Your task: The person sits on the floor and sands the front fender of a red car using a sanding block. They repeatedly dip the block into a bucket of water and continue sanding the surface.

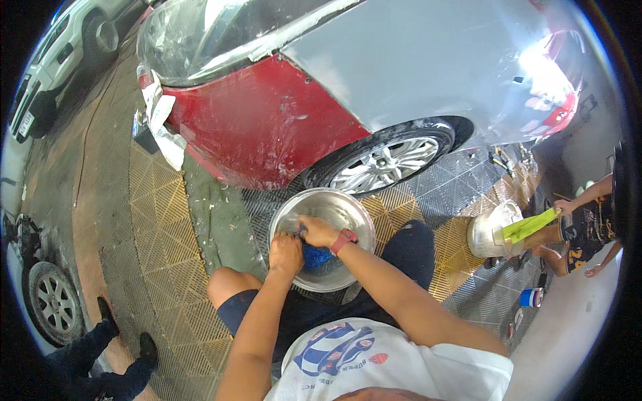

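Note:
A wide silver metal basin is between my knees, beside the car's wheel. My left hand is over its left inner side with the fingers curled in. Close against it, my right hand is also closed, with a red watch on the wrist. Something small and partly see-through seems to be pinched between the two hands, but its kind is hidden. Below the hands, a bright blue patch shows in the basin; I cannot tell whether it is a thing or liquid.
A car with a red fender and a grey door stands ahead, its wheel close by. At right, another person holds a yellow-green cloth over a metal pot. A loose wheel and someone's legs are at left.

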The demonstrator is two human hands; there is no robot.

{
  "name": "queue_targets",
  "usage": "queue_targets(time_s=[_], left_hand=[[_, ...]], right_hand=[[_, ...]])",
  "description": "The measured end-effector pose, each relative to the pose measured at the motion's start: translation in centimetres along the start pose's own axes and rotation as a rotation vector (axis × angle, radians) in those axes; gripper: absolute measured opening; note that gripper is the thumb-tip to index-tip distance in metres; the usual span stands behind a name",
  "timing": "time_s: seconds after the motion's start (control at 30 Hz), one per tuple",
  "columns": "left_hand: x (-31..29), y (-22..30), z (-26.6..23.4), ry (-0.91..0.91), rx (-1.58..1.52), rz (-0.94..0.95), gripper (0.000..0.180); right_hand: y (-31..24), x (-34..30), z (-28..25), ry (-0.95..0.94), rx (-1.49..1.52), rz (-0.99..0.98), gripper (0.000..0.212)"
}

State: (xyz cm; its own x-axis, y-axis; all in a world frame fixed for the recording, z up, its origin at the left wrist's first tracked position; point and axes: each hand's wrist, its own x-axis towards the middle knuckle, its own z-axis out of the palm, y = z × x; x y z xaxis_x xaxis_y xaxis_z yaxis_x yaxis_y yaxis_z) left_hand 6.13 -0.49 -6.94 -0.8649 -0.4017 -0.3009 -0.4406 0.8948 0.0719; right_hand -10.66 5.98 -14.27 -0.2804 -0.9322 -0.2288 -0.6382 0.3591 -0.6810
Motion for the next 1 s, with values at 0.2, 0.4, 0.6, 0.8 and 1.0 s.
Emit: queue_targets(time_s=[0.2,0.4,0.6,0.8,1.0], left_hand=[[1.6,0.2,3.7,0.426,0.081,0.073,0.043],[1.0,0.7,0.5,0.164,-0.069,0.075,0.042],[1.7,1.4,0.4,0.235,-0.131,0.124,0.031],[0.2,0.2,1.3,0.309,-0.182,0.089,0.018],[1.5,1.7,0.4,0.334,-0.199,0.118,0.018]], right_hand=[[-10.6,-7.1,-19.2,0.198,0.023,-0.098,0.027],[-20.6,-11.6,-41.7,1.203,0.186,-0.383,0.032],[-18.4,-2.9,-50.9,1.499,-0.892,-0.42,0.058],[-20.1,0.3,-34.7,1.034,-0.94,-0.546,0.079],[-16.5,-1.1,-49.8,1.313,-1.056,-0.552,0.087]])
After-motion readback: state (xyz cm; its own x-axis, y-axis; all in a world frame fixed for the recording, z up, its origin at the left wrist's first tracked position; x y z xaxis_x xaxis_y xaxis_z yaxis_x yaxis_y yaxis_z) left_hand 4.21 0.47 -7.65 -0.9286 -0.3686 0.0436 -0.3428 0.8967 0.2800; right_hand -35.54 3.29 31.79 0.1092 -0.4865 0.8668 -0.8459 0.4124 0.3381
